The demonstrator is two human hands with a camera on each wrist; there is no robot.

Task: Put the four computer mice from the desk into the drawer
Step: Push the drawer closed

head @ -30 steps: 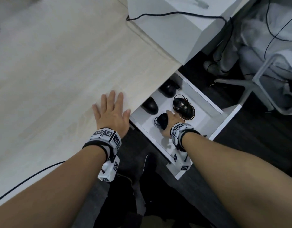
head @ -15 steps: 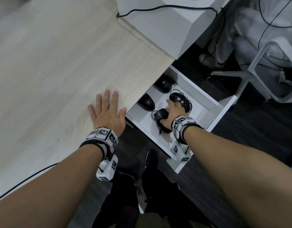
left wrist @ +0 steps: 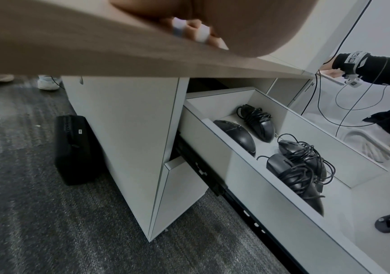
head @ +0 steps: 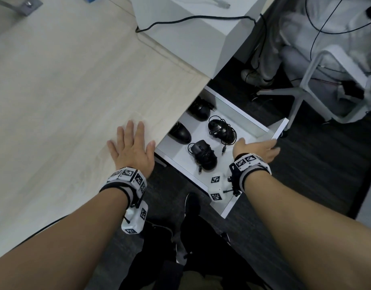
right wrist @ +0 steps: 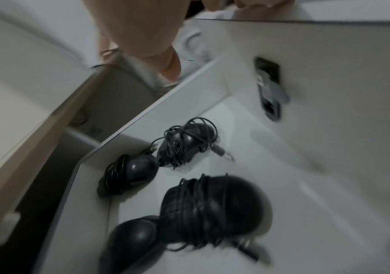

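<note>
Four black computer mice lie in the open white drawer: one at the back, one on the left, one wrapped in its cable on the right, and the nearest, also cable-wrapped. My left hand lies flat with spread fingers on the pale wooden desk, near its edge. My right hand holds the top edge of the drawer front; the right wrist view shows its fingers curled over that edge and the thumb inside. Neither hand holds a mouse.
A white box with a black cable stands on the desk's far corner. Beyond the drawer are a white chair base and another person's shoe. The lower drawer sits slightly ajar, and a black case stands on the carpet.
My right hand has let go of the nearest mouse, left it in the drawer and moved right to the drawer front. The left hand has stayed flat on the desk.
</note>
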